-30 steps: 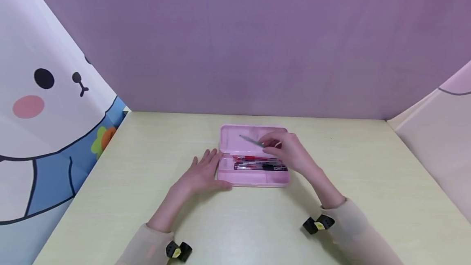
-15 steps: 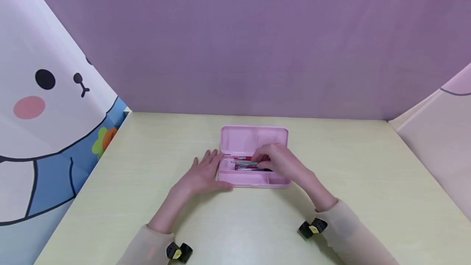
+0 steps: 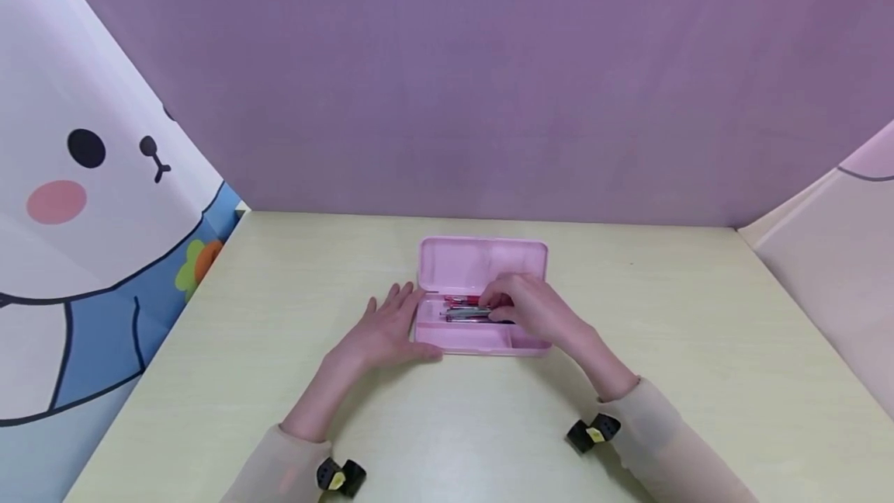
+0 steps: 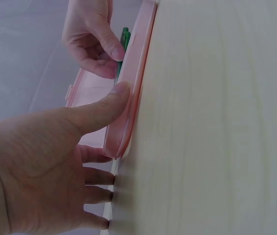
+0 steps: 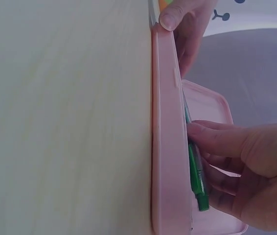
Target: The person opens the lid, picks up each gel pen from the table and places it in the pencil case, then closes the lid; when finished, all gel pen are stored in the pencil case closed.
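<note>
A pink pencil case lies on the table with its lid tipped back. Over its long compartment, my right hand pinches a green pen between thumb and fingers. The pen's green end juts out past the fingers in both wrist views. Beneath it in the compartment lie several pens, a red one among them, partly hidden by the hand. My left hand steadies the case's left end, thumb against the front wall and fingers nearly straight and spread beside it.
The pale wooden table extends around the case. Behind it rises a purple backdrop. A cartoon-printed cloth hangs along the left side, and a pale one along the right.
My right hand has come down and toward me from over the lid, lowering the pen into the long compartment; over the last half second it barely shifts. My left hand stays in place.
</note>
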Demonstrator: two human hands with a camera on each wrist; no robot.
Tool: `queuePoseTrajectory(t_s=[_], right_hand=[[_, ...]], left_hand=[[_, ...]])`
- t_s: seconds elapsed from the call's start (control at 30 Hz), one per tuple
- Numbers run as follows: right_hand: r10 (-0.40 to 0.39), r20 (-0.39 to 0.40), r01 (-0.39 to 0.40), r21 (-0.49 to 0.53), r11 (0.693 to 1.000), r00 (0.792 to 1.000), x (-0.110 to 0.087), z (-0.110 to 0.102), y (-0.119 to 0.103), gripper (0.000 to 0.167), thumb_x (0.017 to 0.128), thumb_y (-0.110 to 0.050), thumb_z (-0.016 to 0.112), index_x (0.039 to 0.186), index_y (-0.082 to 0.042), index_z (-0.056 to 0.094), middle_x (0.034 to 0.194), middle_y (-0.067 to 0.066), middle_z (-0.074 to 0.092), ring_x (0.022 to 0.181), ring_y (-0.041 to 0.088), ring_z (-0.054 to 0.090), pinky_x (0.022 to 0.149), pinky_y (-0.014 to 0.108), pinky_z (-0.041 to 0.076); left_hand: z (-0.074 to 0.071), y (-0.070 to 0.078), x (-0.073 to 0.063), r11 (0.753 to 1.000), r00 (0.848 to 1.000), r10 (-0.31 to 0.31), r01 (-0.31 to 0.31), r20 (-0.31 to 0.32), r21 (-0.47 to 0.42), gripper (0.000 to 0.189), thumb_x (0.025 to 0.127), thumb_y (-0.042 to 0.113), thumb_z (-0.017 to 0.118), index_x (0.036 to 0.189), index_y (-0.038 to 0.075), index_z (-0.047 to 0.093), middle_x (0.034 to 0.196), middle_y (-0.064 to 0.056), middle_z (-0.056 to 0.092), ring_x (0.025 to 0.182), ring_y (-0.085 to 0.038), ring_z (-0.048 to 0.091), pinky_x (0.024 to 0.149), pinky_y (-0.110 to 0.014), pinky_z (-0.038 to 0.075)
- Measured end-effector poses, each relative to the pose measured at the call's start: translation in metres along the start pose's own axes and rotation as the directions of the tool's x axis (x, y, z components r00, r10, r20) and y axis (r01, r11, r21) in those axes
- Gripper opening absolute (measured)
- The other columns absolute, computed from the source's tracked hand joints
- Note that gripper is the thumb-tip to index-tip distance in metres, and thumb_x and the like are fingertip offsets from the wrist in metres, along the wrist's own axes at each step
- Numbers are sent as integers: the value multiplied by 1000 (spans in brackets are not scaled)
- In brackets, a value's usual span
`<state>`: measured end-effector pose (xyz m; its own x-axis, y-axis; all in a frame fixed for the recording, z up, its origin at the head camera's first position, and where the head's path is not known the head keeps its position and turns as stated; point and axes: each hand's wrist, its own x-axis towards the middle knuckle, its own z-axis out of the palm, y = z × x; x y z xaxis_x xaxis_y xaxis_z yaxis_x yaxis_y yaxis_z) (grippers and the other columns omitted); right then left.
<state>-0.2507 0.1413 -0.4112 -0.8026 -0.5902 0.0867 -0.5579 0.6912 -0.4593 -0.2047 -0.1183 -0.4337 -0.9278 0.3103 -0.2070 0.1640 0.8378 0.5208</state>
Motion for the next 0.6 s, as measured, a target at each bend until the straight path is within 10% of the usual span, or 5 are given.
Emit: queuePoseTrajectory(t_s=[0.4, 0.6], right_hand=[[90, -179, -67, 130, 989, 980, -4, -27, 18, 18, 97, -12, 71, 113, -7, 77, 108, 8, 77, 86, 16, 69, 77, 29, 60], [237, -432, -122, 277, 953, 870, -5, -49, 33, 21, 101, -21, 67, 112, -5, 76, 108, 14, 77, 92, 21, 68, 71, 14, 54]], left_hand=[[0, 0, 0, 1000, 1000, -4, 4, -1, -4, 107, 83, 51, 80, 163, 8, 23, 171, -22, 20, 161, -42, 11, 129, -67, 10], [0, 0, 0, 1000, 1000, -7, 7, -2, -9, 108, 83, 51, 81, 163, 8, 23, 171, -22, 20, 161, -43, 11, 128, -68, 10]])
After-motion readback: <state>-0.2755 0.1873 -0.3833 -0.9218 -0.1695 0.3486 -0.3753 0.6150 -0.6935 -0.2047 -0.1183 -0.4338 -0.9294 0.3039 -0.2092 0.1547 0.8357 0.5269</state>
